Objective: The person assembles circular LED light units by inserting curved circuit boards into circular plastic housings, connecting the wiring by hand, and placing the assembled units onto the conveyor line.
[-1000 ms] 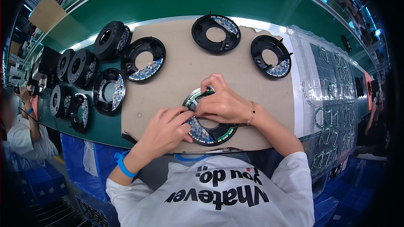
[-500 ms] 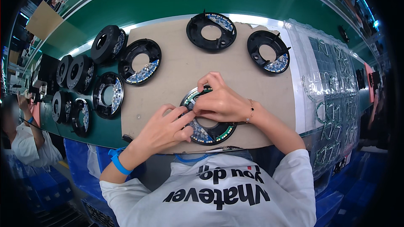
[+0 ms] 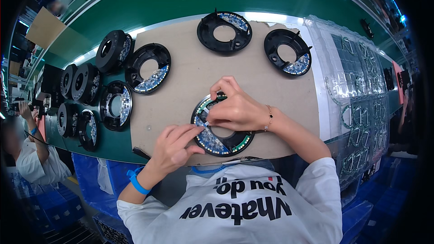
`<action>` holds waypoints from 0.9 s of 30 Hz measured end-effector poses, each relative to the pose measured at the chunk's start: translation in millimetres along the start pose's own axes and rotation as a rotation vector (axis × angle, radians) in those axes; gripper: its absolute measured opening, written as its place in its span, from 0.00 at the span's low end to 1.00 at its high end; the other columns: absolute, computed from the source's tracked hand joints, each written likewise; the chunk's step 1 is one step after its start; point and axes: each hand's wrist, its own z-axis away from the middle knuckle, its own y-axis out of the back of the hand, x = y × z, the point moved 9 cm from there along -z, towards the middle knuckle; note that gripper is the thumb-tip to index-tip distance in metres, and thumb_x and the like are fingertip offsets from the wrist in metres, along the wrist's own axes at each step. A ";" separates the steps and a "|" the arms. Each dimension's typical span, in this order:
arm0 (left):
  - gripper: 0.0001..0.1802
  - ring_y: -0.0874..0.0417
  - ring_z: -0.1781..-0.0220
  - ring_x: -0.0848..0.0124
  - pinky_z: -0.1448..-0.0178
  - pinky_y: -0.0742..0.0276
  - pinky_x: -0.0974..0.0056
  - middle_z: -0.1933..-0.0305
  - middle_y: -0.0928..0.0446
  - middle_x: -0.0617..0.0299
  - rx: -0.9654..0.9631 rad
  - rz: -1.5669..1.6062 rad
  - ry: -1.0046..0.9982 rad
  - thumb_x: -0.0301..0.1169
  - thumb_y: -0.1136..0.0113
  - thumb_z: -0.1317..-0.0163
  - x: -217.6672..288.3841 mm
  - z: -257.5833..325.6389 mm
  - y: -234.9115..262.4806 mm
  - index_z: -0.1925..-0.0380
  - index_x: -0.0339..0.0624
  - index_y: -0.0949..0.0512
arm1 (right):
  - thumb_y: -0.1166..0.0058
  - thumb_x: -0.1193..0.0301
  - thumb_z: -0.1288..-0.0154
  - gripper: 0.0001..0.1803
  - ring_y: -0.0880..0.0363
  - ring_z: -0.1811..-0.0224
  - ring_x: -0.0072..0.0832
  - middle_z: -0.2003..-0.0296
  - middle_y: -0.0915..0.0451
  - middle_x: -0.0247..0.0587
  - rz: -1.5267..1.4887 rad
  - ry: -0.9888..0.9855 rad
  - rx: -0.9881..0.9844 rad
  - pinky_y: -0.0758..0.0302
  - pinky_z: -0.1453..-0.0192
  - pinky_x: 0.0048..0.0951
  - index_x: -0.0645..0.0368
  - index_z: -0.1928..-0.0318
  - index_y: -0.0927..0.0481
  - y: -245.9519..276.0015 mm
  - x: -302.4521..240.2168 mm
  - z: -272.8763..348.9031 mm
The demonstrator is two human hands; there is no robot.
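Note:
On the cardboard in front of me lies a black ring-shaped housing (image 3: 244,137) with a blue circuit board (image 3: 210,143) on its lower left and green strips with small lights along its rim. My right hand (image 3: 237,107) is over its upper part, fingers curled and pinched; what they grip, if anything, is hidden. A small whitish piece shows by these fingertips, too small to name. My left hand (image 3: 174,148) lies at the housing's left side with fingers stretched out and thumb apart. Its index fingertip touches or nearly touches the blue board close to the right fingertips.
Similar black rings with blue boards lie beyond, one ring (image 3: 224,32) at the top middle and another ring (image 3: 288,53) at the right. Several more rings (image 3: 84,82) crowd the left. Clear plastic trays (image 3: 357,90) with green strips are on the right. A co-worker (image 3: 38,153) is at far left.
My left hand has drawn back a little to the lower left, its fingers straighter, so more of the blue board shows. My right hand stays in place.

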 end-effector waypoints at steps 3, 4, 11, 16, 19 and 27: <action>0.28 0.24 0.56 0.66 0.55 0.30 0.64 0.57 0.23 0.61 -0.001 -0.005 -0.011 0.40 0.34 0.60 3.6 -3.0 2.1 0.58 0.36 0.24 | 0.38 0.70 0.56 0.07 0.34 0.57 0.31 0.76 0.27 0.24 0.016 -0.002 0.005 0.42 0.46 0.36 0.51 0.74 0.22 0.1 -0.2 0.6; 0.29 0.24 0.56 0.66 0.55 0.30 0.64 0.57 0.23 0.61 0.006 0.003 0.003 0.40 0.35 0.60 2.5 -3.8 3.2 0.57 0.36 0.25 | 0.38 0.70 0.56 0.06 0.34 0.57 0.31 0.76 0.27 0.24 0.015 -0.004 0.006 0.42 0.46 0.36 0.51 0.75 0.22 -0.5 0.4 0.5; 0.16 0.25 0.54 0.60 0.57 0.28 0.61 0.51 0.25 0.54 -0.070 0.023 -0.032 0.35 0.33 0.62 11.4 -9.5 1.3 0.81 0.34 0.26 | 0.38 0.69 0.54 0.06 0.34 0.57 0.31 0.78 0.27 0.24 0.017 -0.003 0.023 0.43 0.44 0.39 0.52 0.76 0.24 -0.1 1.2 2.2; 0.25 0.26 0.50 0.55 0.53 0.27 0.58 0.47 0.27 0.48 -0.077 0.055 -0.078 0.35 0.32 0.63 24.6 -11.4 2.9 0.67 0.28 0.26 | 0.39 0.67 0.52 0.07 0.34 0.57 0.32 0.73 0.25 0.26 0.051 0.006 -0.024 0.43 0.43 0.40 0.52 0.73 0.23 -0.1 -1.4 0.7; 0.33 0.26 0.50 0.54 0.51 0.27 0.57 0.47 0.27 0.49 -0.135 0.090 -0.010 0.36 0.31 0.64 17.5 -10.3 -1.0 0.56 0.29 0.28 | 0.39 0.66 0.50 0.09 0.34 0.56 0.34 0.68 0.23 0.28 -0.035 0.048 0.021 0.40 0.44 0.38 0.53 0.68 0.21 9.6 -2.0 -1.2; 0.32 0.23 0.53 0.53 0.50 0.28 0.57 0.47 0.27 0.48 0.114 0.275 0.085 0.38 0.31 0.57 -12.5 4.7 24.6 0.55 0.31 0.30 | 0.42 0.73 0.47 0.08 0.24 0.64 0.35 0.70 0.22 0.41 -0.153 -0.188 -0.129 0.28 0.60 0.33 0.62 0.66 0.22 16.4 38.3 -11.4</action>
